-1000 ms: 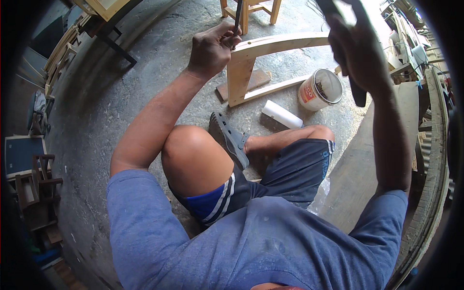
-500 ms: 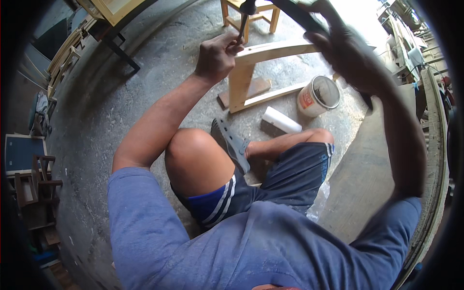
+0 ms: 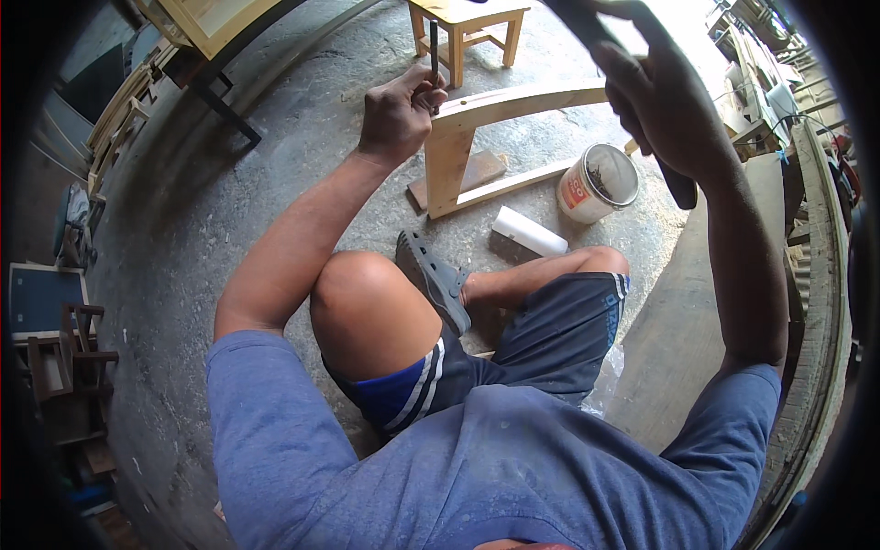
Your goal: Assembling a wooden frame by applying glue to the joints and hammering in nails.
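My left hand [image 3: 396, 117] is closed round a thin dark metal punch [image 3: 434, 44], held upright at the near left corner of a pale wooden frame [image 3: 446, 170]. The punch's lower tip is hard to make out behind the fingers. Up at the right, my right hand [image 3: 674, 105] grips a hammer [image 3: 680, 186] by its dark handle. The handle's butt sticks out below the fist, and the hammer head is mostly cut off by the top edge. The frame stands on the concrete floor in front of my crossed legs.
A white bucket [image 3: 575, 194] of what look like nails stands by the frame's right side. Nearer me lie a white roll [image 3: 530, 231] and a wood block [image 3: 484, 169]. A small wooden stool [image 3: 456, 46] is farther off. A wide board [image 3: 674, 302] runs along my right.
The hammer head has risen from just above the punch to the top edge. My left hand and the punch have shifted slightly left; the punch stands straighter.
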The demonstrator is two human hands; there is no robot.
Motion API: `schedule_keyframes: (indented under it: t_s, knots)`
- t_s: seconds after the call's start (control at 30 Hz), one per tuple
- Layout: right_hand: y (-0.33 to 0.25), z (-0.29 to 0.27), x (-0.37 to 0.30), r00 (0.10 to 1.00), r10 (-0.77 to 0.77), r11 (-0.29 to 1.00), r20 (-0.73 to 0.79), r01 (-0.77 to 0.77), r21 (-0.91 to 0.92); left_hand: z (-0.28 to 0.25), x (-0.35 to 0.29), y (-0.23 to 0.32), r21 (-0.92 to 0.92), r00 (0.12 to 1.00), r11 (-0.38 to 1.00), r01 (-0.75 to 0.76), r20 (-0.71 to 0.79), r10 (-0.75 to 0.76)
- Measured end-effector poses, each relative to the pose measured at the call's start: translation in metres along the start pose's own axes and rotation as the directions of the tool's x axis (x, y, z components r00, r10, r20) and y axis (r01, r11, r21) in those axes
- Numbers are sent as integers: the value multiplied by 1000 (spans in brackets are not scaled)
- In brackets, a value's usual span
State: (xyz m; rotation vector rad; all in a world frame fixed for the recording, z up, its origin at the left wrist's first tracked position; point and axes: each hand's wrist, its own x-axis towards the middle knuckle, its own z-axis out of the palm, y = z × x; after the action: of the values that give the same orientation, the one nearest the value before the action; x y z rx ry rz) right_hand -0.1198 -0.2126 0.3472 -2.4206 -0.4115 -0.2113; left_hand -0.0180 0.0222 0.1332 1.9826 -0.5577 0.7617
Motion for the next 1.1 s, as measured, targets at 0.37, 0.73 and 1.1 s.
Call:
schedule_keyframes:
  t_s: [0.37, 0.73, 1.1]
  knots:
    - [-31, -7, 16, 959, -284, 938, -27, 272, -216, -2, -2, 5, 51, 997, 995, -83, -7, 83]
    - [-20, -15, 8, 931, 360, 872, 63, -312, -378, -4, -3, 9, 81, 997, 994, -69, -14, 70]
    - [-16, 3, 11, 972, -202, 830, 122, 236, -505, -3, -7, 5, 86, 993, 990, -114, -22, 116]
